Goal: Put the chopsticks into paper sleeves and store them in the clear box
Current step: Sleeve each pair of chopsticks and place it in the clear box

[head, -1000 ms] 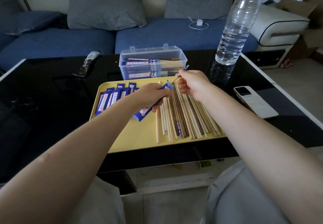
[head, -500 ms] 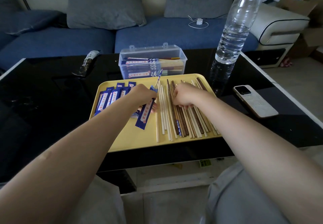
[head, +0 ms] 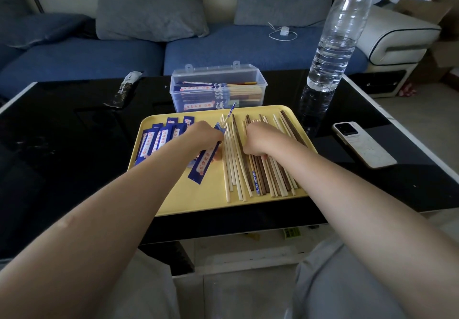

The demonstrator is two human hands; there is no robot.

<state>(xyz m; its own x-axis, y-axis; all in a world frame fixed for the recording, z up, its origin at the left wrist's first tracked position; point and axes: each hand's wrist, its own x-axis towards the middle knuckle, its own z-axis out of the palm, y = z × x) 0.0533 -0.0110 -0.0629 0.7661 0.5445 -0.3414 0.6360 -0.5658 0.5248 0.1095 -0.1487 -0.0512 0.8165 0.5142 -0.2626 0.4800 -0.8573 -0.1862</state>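
While my left hand [head: 206, 136] pinches blue printed paper sleeve [head: 204, 165], one patterned chopstick [head: 229, 114] poking out toward 1 o'clock, right hand [head: 258, 141] curls onto loose wooden chopsticks [head: 250, 169] on yellow tray [head: 198, 199]. Sticks light, stiff, slippery: take mid-shaft. Clear plastic box [head: 218, 90] at 12.

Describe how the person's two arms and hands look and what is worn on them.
Both forearms are bare from the bottom edge of the head view up to the wrists: no sleeves, watch, bracelet or gloves show. The left hand and right hand carry no visible rings, though most fingers are hidden. The left forearm bears a small raised mark. Grey clothing covers the lap below.
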